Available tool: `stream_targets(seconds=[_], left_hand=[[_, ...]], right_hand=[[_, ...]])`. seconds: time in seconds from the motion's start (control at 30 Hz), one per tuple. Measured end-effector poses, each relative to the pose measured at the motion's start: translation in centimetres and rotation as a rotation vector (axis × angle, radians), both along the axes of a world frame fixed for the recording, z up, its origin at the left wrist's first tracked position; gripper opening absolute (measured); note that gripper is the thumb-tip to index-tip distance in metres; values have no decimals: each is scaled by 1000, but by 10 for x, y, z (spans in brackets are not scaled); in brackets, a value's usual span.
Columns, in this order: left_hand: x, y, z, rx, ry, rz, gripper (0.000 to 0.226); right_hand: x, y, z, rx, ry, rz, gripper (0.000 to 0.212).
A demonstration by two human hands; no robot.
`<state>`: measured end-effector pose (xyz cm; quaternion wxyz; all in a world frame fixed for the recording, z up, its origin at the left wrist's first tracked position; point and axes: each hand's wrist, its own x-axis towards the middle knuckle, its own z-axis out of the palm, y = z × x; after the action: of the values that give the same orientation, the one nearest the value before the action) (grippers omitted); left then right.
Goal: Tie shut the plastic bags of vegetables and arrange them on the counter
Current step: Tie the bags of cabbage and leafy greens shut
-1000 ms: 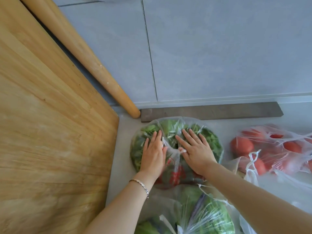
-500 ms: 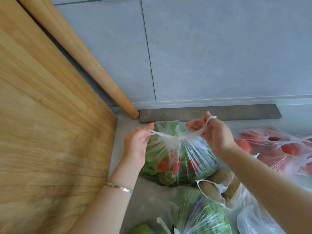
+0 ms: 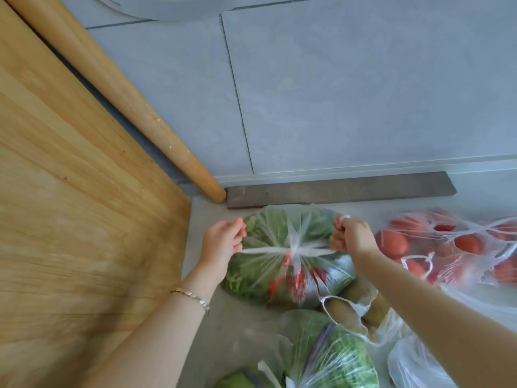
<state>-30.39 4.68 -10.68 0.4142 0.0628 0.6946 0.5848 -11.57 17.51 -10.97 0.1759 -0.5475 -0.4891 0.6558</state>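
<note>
Left grip point(image 3: 223, 245) and right grip point(image 3: 353, 237) are closed on opposite handles point(image 3: 263, 250) of the bag of greens point(image 3: 253, 275), pulled taut. Knot point(image 3: 293, 251) sits centred; bag rests on table point(image 3: 232, 323).

L hand point(image 3: 223, 246) & R hand point(image 3: 354, 239) bare, forearms bare to frame edge. Thin metal bracelet point(image 3: 193, 296) on L wrist, approx 7 o'clock in frame: small flat links, silver-gold sheen, snug fit.
</note>
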Motion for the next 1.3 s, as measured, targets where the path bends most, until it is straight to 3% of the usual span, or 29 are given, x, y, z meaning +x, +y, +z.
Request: stream_targets(seconds=[0.1,0.2,0.27,0.37,0.43,0.53,0.63,0.73,0.83,0.93,1.0,1.1,1.13,1.2,1.3], left_hand=[[17,6,25,77,252,-229,11],[42,17,42,124,341,-586,20],[60,26,44,101,445,-683,24],[61,31,40,125,264,-417,12],[56,28,36,125,116,-244,12],[56,26,33,95,47,-161,17],[61,26,40,116,16,-154,14],[60,21,49,120,114,-153,6],[59,13,58,138,271,-149,18],[62,16,74,241,294,-219,25],[64,27,81,265,265,-284,25],[61,40,76,194,174,-365,19],[58,42,71,145,214,-400,15],[50,39,59,13,482,-504,7],[47,23,42,-158,849,-648,26]], right_hand=[[-11,3,37,285,-181,217,36],[-33,-1,76,255,18,335,26],[-44,-10,87,221,69,391,23],[-42,-11,78,94,216,254,16],[-29,-12,60,234,92,270,24],[-18,-35,32,517,-189,607,26],[-23,-52,16,665,-107,548,19],[-31,-53,12,439,-45,234,28],[-38,-55,10,187,-61,42,29],[-41,-65,11,426,-122,334,42],[-39,-70,8,641,-116,521,36],[-35,-68,5,670,-158,599,38],[-34,-67,6,580,-157,572,43],[-34,-66,9,350,-106,465,48],[-35,-61,11,161,-32,323,39]])
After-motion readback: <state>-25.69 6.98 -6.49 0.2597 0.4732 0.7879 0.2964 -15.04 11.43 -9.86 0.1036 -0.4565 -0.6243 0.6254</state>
